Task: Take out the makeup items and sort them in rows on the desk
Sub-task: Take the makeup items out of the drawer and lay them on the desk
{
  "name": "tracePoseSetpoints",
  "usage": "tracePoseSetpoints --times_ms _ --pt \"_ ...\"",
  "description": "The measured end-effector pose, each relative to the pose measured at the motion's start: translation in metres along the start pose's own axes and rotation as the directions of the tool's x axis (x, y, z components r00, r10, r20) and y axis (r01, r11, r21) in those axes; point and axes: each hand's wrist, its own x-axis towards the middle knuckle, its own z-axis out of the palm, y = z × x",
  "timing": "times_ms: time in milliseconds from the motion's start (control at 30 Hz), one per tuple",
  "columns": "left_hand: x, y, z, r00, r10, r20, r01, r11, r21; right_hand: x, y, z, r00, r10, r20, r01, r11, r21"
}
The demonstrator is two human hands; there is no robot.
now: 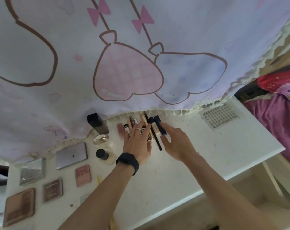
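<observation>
A row of slim makeup tubes and pencils lies at the back of the white desk (pixel 207 146). My left hand (pixel 137 143), fingers spread, rests flat on several of them, among them a gold tube (pixel 144 119). A long black pencil (pixel 157 140) lies between my hands. My right hand (pixel 177 141) is open, its fingertips touching a dark blue tube (pixel 159 123) at the row's right end. Left of the row stand a dark square bottle (pixel 97 123), a silver round compact (pixel 100 139) and a black-capped bottle (pixel 104 155). Flat palettes (pixel 72 155) lie at the left.
A printed cloth (pixel 141 63) hangs over the desk's back edge. A tray of false lashes (pixel 220 115) lies at the back right. Pink and red bedding (pixel 277 100) is beyond the desk's right edge. A yellow stick (pixel 99 180) lies near my left forearm.
</observation>
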Motion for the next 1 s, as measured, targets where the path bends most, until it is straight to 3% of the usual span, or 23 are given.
tracePoseSetpoints --times_ms 133,300,433,567,633,767,867,1000 --pt "-0.016 0.013 -0.004 0.998 0.006 -0.055 -0.006 1.0 0.001 -0.035 0.012 -0.01 0.997 0.063 -0.051 -0.057 0.992 0.113" --pt "-0.064 0.044 0.012 0.97 0.083 -0.23 -0.107 0.99 -0.091 -0.128 0.038 -0.017 0.946 0.228 -0.23 -0.14 0.928 0.345" --pt "-0.104 0.061 0.044 0.984 0.097 -0.152 -0.113 0.989 -0.097 -0.214 0.073 -0.008 0.9 0.374 -0.225 -0.261 0.874 0.409" --pt "-0.126 0.074 0.064 0.996 0.09 -0.007 -0.091 0.994 -0.054 -0.268 0.123 0.023 0.913 0.401 -0.082 -0.381 0.905 0.188" --pt "-0.13 0.075 0.069 0.996 0.083 0.022 -0.082 0.997 -0.014 -0.281 0.145 0.036 0.928 0.368 0.067 -0.369 0.929 0.016" --pt "-0.131 0.077 0.073 0.998 0.061 0.024 -0.061 0.998 0.031 -0.283 0.165 0.048 0.876 0.376 0.301 -0.283 0.908 -0.31" --pt "-0.132 0.079 0.075 0.999 0.047 0.026 -0.048 0.997 0.052 -0.272 0.162 0.059 0.845 0.381 0.374 -0.211 0.882 -0.421" --pt "-0.133 0.078 0.077 0.999 0.036 0.025 -0.038 0.997 0.067 -0.261 0.159 0.077 0.79 0.397 0.467 -0.179 0.878 -0.444"
